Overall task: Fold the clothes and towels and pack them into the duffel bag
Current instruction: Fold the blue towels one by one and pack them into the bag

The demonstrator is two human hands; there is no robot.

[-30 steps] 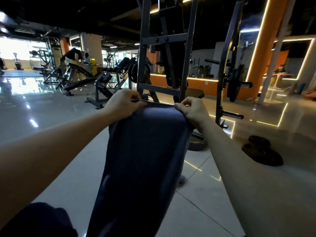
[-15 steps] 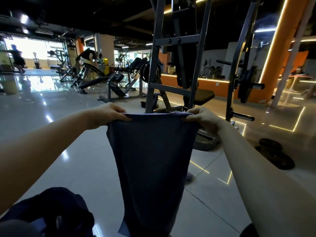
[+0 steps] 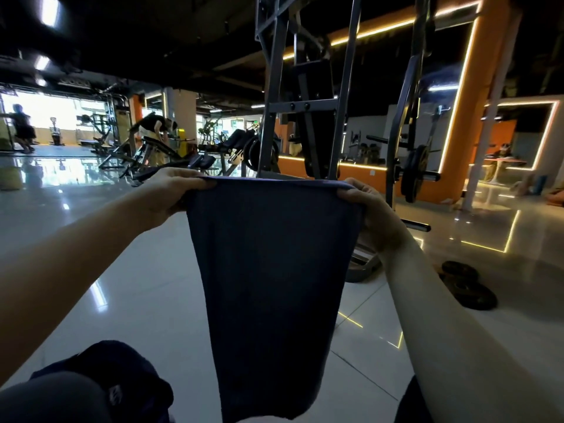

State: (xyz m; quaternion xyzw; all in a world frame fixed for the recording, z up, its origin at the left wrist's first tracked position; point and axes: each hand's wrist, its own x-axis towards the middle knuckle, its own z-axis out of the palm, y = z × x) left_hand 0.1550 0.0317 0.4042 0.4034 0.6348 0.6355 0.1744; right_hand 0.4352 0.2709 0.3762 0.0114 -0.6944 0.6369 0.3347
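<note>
Dark blue towel point(image 3: 271, 285) held up by its top corners, spread out for folding.
At centre left, the left hand point(image 3: 171, 193) has its fingers clenched on one top corner. The towel hangs mid-frame above the floor point(image 3: 152, 285). At centre right, the right hand point(image 3: 369, 215) pinches the other corner. The fold seems just begun; next, bring the corners together evenly. A second ago the top edge was bunched between closer hands; now it is taut.

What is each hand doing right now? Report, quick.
Left hand: closed, pinching the dark blue towel at its top left corner.
Right hand: closed, pinching its top right corner.
</note>
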